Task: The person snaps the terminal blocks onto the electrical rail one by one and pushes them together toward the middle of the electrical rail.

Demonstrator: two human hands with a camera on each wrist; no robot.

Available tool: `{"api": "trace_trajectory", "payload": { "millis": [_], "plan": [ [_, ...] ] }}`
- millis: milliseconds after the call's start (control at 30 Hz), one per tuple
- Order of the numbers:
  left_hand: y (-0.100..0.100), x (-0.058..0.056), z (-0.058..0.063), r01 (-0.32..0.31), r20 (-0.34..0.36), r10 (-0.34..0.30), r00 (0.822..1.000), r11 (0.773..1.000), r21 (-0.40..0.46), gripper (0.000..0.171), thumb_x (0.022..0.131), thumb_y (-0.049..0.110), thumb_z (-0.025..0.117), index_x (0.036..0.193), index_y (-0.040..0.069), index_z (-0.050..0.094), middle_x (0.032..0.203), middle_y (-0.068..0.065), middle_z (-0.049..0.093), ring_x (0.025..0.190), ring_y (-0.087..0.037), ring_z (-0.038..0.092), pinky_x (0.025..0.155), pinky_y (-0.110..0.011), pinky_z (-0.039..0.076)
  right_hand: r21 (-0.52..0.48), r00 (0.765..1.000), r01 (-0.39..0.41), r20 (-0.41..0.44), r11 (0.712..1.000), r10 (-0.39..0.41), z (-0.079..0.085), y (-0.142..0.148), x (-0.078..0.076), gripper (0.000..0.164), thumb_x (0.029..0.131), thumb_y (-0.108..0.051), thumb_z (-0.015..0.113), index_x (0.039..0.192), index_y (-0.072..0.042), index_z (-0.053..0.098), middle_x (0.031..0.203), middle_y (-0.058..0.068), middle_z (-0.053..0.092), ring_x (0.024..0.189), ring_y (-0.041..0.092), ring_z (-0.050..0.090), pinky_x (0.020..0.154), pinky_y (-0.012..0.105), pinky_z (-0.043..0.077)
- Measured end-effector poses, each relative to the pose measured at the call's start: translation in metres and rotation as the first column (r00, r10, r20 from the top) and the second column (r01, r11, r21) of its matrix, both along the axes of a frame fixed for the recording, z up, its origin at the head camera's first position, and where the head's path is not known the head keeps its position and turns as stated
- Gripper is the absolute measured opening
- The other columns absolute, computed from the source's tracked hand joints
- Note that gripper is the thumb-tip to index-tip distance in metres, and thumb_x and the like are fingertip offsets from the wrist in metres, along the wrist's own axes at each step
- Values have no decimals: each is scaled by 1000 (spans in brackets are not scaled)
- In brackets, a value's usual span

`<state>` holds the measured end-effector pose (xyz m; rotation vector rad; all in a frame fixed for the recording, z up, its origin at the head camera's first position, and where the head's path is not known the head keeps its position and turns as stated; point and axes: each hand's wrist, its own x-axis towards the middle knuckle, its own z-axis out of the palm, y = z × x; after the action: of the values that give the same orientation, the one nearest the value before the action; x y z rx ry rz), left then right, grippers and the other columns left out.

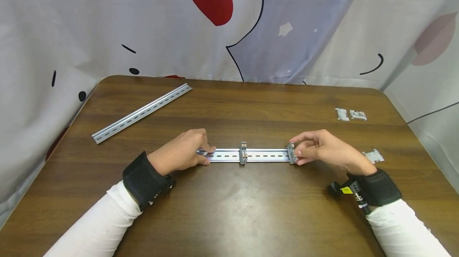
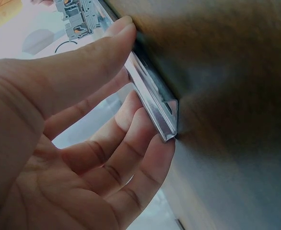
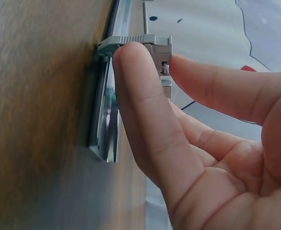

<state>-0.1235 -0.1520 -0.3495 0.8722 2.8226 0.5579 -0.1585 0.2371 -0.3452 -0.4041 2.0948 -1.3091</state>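
A slotted metal DIN rail [image 1: 226,156] lies across the middle of the table. My left hand [image 1: 184,151] grips its left end, with the thumb along one edge and the fingers against the other in the left wrist view. Near the rail's right end, my right hand [image 1: 319,149] pinches a grey terminal block [image 1: 291,153]. That block [image 3: 152,48] sits across the rail [image 3: 109,105] in the right wrist view, where the rail's end shows past it. A small group of terminal blocks [image 1: 243,153] stands mid-rail, apart from both hands.
A second, longer DIN rail [image 1: 141,113] lies slanted at the back left. Two flat light-grey pieces [image 1: 342,114] lie at the back right. Another light-grey piece [image 1: 374,155] is partly behind my right wrist. A patterned curtain [image 1: 161,22] hangs behind the table [image 1: 229,209].
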Motion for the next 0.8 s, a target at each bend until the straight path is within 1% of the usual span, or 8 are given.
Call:
{"api": "trace_trajectory", "payload": {
  "millis": [133, 333, 567, 800],
  "plan": [
    [0, 0, 0, 0, 2, 0, 1000, 1000, -3, 40, 78, 19, 84, 114, 7, 74, 89, -8, 66, 72, -14, 56, 61, -21, 44, -14, 1000, -6, -7, 1000, 6, 0, -5, 1, 42, 95, -3, 62, 131, 15, 49, 103, 21, 71, 87, 21, 74, 82, 42, 58],
    [1, 0, 1, 9, -7, -9, 1000, 1000, -1, 40, 77, 20, 84, 114, 7, 74, 88, -9, 65, 72, -14, 55, 61, -22, 43, -18, 1000, 5, -10, 1000, -5, -1, -12, 3, 40, 95, -3, 61, 130, 14, 50, 103, 23, 72, 86, 21, 74, 81, 42, 58],
    [1, 1, 2, 6, -13, -6, 1000, 1000, -4, 39, 77, 19, 84, 114, 8, 75, 87, -8, 65, 72, -15, 55, 62, -22, 43, -8, 1000, 22, 17, 1000, -22, -1, -21, 3, 41, 94, -3, 62, 131, 12, 51, 106, 26, 70, 86, 22, 74, 82, 43, 58],
    [0, 1, 2, 5, -6, -5, 1000, 1000, -5, 39, 78, 20, 84, 114, 7, 75, 89, -8, 65, 74, -15, 56, 62, -22, 43, -6, 1000, 14, 27, 1000, -13, -2, -31, 3, 42, 94, -5, 63, 131, 10, 51, 106, 26, 70, 88, 26, 74, 83, 42, 58]
  ]
}}
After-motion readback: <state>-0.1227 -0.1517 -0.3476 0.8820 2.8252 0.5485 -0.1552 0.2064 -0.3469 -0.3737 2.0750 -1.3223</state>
